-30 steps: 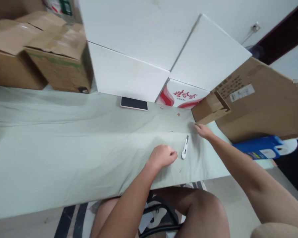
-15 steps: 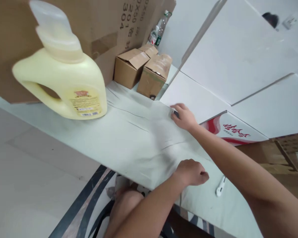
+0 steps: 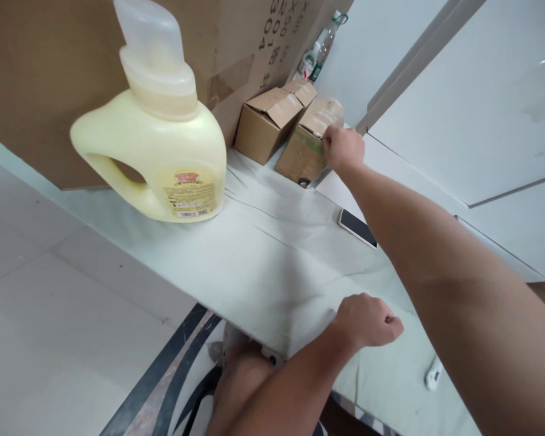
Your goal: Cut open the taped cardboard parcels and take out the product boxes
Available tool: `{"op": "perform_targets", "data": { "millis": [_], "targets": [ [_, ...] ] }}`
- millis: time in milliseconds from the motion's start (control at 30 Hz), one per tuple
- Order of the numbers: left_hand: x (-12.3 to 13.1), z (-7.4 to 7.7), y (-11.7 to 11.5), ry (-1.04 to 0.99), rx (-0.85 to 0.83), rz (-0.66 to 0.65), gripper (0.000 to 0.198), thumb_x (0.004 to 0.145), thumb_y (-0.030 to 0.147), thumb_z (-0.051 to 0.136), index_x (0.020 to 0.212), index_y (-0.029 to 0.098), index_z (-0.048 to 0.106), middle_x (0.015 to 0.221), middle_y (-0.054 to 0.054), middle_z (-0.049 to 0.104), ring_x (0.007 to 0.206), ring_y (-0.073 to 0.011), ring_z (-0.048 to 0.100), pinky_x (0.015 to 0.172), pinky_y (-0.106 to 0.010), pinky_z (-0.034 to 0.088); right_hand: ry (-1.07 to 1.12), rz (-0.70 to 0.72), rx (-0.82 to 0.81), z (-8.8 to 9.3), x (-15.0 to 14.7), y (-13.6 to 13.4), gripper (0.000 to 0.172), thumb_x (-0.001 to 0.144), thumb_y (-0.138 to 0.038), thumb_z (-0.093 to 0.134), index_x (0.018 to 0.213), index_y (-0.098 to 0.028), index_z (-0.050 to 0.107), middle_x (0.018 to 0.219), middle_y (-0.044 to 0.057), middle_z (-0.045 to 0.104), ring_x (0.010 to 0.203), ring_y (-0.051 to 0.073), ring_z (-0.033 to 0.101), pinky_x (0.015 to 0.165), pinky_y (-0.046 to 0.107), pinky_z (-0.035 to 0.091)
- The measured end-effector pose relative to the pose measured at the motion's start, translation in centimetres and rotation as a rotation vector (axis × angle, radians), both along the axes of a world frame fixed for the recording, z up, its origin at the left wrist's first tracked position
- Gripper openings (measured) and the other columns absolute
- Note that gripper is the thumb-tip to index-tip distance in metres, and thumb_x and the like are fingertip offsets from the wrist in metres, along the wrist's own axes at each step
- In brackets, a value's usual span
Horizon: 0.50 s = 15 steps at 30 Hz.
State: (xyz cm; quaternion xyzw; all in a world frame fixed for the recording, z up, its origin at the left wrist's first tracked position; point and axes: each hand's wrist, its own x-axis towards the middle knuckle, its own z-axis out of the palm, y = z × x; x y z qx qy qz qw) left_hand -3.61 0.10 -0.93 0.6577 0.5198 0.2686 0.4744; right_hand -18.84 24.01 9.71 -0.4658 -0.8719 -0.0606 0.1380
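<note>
The left hand [image 3: 367, 319] is clenched. The right hand [image 3: 344, 147] is held near a carton [image 3: 300, 156]; its grip cannot be discerned.

Matt cardboard box [image 3: 300, 156], smooth plastic jug [image 3: 181, 151]

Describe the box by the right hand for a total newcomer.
Find the large printed cardboard behind the yellow jug. Past the jug, small brown boxes stand on the cloth. Yours is the rightmost box, overlapped by the right hand; unlike the left box, its front shows a green band and a dark lower-corner mark.
</note>
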Motion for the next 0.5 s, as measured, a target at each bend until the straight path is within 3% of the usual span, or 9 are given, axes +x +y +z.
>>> {"op": "perform_targets", "data": {
  "millis": [167,300,367,500],
  "targets": [
    [0.3,-0.2,0.2,-0.014,0.029,0.068,0.031,0.085,0.037,0.048,0.071,0.02,0.071,0.062,-0.002,0.057,0.066,-0.0166,0.055,0.055,-0.028,0.028,-0.026,0.001,0.029,0.4,1.9,-3.6,0.029,0.1,-0.03,0.044,0.11,-0.02,0.069,0.108,0.015,0.071,0.1,0.031,0.065,0.088,0.045,0.047],
    [0.8,0.1,0.1,0.018,0.091,0.124,0.032,0.085,0.033,0.052,0.058,0.019,0.06,0.057,-0.002,0.055,0.059,-0.0143,0.05,0.053,-0.029,0.025,-0.057,0.109,0.063,0.3,5.8,-7.1,0.027,0.099,-0.031,0.044,0.107,-0.02,0.068,0.106,0.013,0.074,0.093,0.028,0.066,0.083,0.038,0.047],
    [0.5,0.4,-0.2,0.053,0.248,0.279,0.035,0.088,0.029,0.051,0.054,0.019,0.053,0.054,-0.002,0.054,0.055,-0.0131,0.047,0.052,-0.029,0.023,-0.056,0.157,0.09,0.2,9.0,-8.5,0.027,0.099,-0.032,0.045,0.106,-0.021,0.068,0.106,0.011,0.075,0.091,0.027,0.066,0.079,0.035,0.046],
    [-2.8,1.0,-1.6,-0.021,0.926,0.816,0.041,0.092,0.02,0.048,0.053,0.021,0.037,0.048,0.001,0.042,0.049,-0.012,0.038,0.053,-0.032,0.024,0.035,0.211,0.142,-0.6,18.1,-10.8,0.028,0.099,-0.036,0.044,0.103,-0.021,0.067,0.107,0.01,0.077,0.089,0.026,0.07,0.075,0.034,0.049]
  ]
}}
